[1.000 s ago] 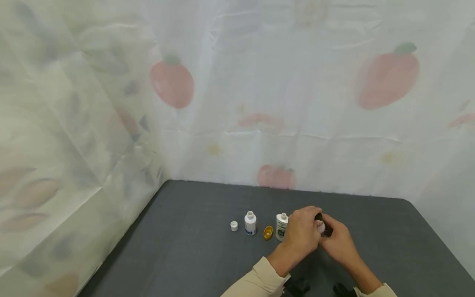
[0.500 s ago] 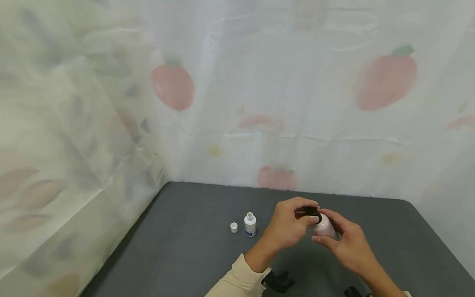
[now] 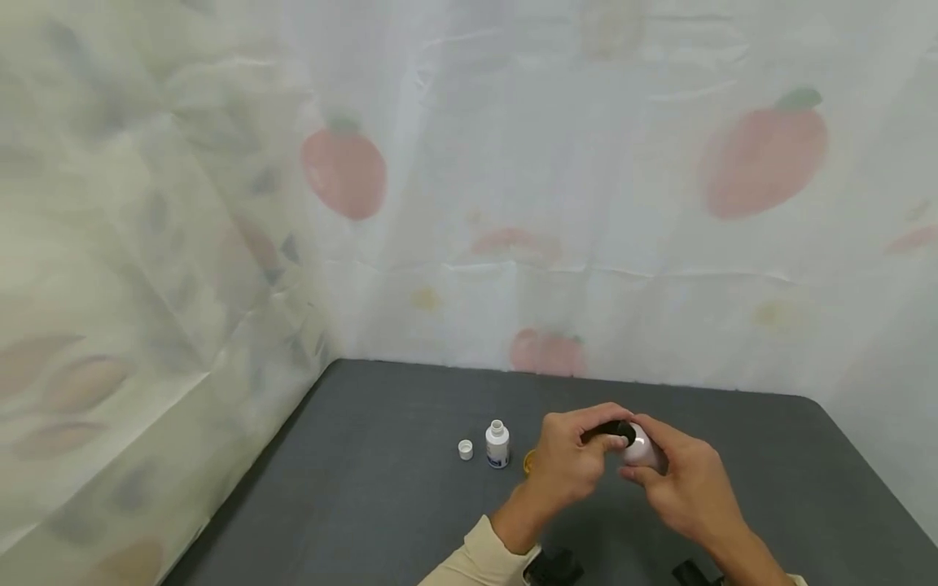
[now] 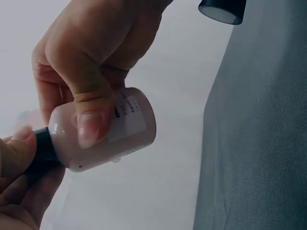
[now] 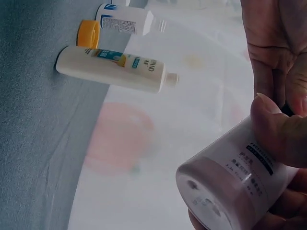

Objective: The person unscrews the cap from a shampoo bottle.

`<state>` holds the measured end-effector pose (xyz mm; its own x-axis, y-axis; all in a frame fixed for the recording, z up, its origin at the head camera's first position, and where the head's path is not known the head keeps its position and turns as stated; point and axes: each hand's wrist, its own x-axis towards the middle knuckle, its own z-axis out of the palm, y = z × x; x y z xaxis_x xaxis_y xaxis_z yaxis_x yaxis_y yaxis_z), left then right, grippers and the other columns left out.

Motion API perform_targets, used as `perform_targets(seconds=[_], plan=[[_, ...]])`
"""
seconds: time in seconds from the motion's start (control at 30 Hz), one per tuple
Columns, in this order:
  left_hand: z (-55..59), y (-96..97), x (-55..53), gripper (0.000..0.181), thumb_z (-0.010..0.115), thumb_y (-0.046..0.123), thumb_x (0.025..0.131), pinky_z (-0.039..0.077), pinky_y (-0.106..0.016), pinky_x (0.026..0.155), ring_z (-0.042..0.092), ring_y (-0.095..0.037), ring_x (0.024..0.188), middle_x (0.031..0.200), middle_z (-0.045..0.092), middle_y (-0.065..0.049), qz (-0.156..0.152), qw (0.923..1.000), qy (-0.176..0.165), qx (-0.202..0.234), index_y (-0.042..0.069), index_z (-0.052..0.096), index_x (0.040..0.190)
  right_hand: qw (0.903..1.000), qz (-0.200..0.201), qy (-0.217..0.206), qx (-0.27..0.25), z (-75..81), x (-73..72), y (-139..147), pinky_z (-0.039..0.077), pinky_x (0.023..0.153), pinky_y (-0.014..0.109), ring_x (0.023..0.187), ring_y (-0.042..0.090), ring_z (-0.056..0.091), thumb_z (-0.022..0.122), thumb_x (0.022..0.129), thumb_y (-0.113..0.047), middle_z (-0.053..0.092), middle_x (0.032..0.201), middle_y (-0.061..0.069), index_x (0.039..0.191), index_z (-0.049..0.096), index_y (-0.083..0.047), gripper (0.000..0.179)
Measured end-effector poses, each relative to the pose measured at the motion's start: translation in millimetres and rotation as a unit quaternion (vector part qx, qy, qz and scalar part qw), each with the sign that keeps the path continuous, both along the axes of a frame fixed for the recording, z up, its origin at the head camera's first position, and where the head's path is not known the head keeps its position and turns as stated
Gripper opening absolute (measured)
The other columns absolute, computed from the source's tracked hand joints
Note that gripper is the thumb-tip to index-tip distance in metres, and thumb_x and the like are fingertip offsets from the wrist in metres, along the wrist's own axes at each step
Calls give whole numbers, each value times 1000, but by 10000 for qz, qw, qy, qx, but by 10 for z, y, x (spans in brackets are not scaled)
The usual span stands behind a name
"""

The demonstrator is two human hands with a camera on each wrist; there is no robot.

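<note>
Both hands work on one pale pink bottle (image 3: 645, 449) with a black top (image 3: 614, 429), held above the table and tipped on its side. My right hand (image 3: 689, 480) grips the body, its thumb pressed along the printed label (image 5: 259, 158). On the other end, my left hand (image 3: 567, 456) pinches the black top between thumb and fingers. The bottle's base (image 5: 206, 206) faces the right wrist camera. In the left wrist view, the left thumb (image 4: 21, 146) lies on the black top, whose far part is hidden by the fingers.
Left of the hands stand an uncapped white bottle (image 3: 497, 445) and a small white cap (image 3: 465, 449) on the dark grey table (image 3: 381, 505). A yellow cap (image 5: 88, 34) and an open cream bottle (image 5: 110, 69) are behind the left hand. Printed sheeting (image 3: 469, 163) walls the table.
The left hand has shifted left along the black top, and the bottle's body has come into view between the hands. The cream bottle is now covered by the left hand in the head view.
</note>
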<state>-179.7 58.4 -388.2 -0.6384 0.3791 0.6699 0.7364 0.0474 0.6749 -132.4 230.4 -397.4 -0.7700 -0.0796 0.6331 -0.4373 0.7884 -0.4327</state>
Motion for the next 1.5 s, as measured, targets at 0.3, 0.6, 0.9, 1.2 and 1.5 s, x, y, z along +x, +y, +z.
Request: perform_targets(seconds=[0.3, 0.6, 0.9, 1.2, 1.5], plan=[[-64, 137, 24, 24, 74, 9, 95, 60, -15, 85, 80, -23, 100, 110, 79, -19, 567, 9972, 124, 477, -2, 77, 116, 9963, -217, 747, 355, 14, -21, 2, 51, 54, 27, 70, 23, 72, 97, 60, -2, 80, 95, 7, 114, 75, -9, 59], [54, 48, -22, 30, 73, 7, 98, 56, -18, 100, 72, -22, 122, 133, 72, -15, 11, 9985, -544, 82, 0, 72, 127, 9906, -429, 1062, 748, 79, -48, 11, 54, 54, 39, 71, 25, 72, 97, 59, -3, 78, 102, 13, 113, 72, -5, 59], [102, -62, -137, 26, 74, 5, 94, 56, -9, 86, 76, -20, 112, 123, 77, -12, 8, 9962, 610, -628, 1, 77, 119, 9934, -413, 838, 661, 95, -34, 12, 52, 55, 36, 72, 23, 71, 96, 62, -3, 78, 103, 11, 114, 72, -7, 58], [111, -62, -115, 23, 75, 16, 95, 56, -7, 85, 79, -13, 96, 111, 80, -10, 217, 9946, 463, -903, 4, 77, 115, 9930, -538, 719, 770, 62, -6, 3, 55, 57, 43, 75, 24, 72, 97, 60, -3, 78, 103, 12, 112, 71, -7, 58], [105, -104, -125, 35, 75, 9, 95, 53, -13, 101, 68, -19, 128, 142, 68, -9, -83, 9890, 897, -1172, 2, 71, 130, 9915, -498, 886, 811, 52, -4, 33, 57, 57, 47, 74, 26, 73, 97, 59, -3, 78, 103, 13, 112, 71, -5, 59]])
